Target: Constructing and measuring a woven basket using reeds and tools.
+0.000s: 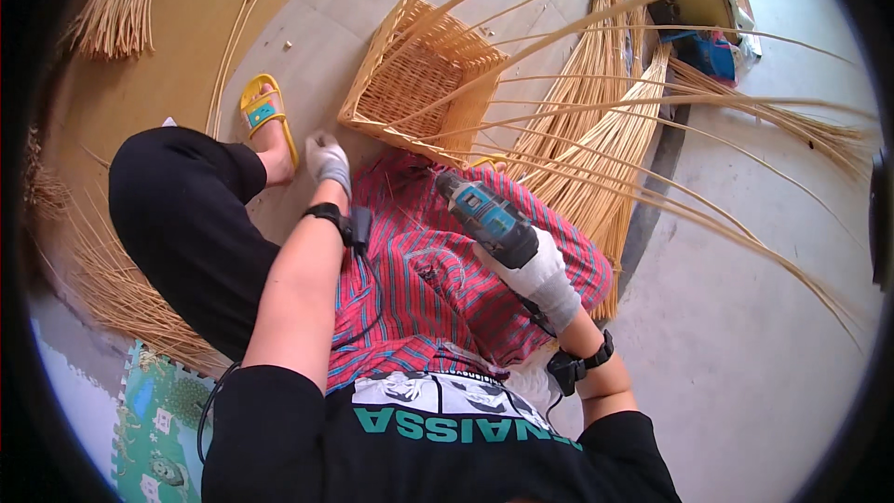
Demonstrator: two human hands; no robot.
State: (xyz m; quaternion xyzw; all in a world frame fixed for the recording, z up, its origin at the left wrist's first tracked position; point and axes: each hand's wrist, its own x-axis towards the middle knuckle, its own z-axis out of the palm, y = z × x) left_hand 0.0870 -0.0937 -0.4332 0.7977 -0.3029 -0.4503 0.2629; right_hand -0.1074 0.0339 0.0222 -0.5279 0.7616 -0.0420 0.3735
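My right hand (538, 272), in a white glove, grips a blue and black cordless drill (492, 222) above my lap. The drill's front end points up and left, close to the near edge of a wicker basket (410, 98). That basket lies tilted just beyond my knees, and long loose canes (596, 23) fan out from it to the right. Beside the basket's near left corner is my left hand (328, 160), also gloved, with its fingers curled in. What those fingers hold, if anything, is too small to make out. A red striped cloth (438, 265) covers my lap.
Large bundles of cane (601, 154) lie on the floor to the right, others (140, 289) at the left and far left. A yellow sandal (268, 116) is on my foot. A green foam mat (163, 419) lies near left, and piled bags (703, 51) stand far right.
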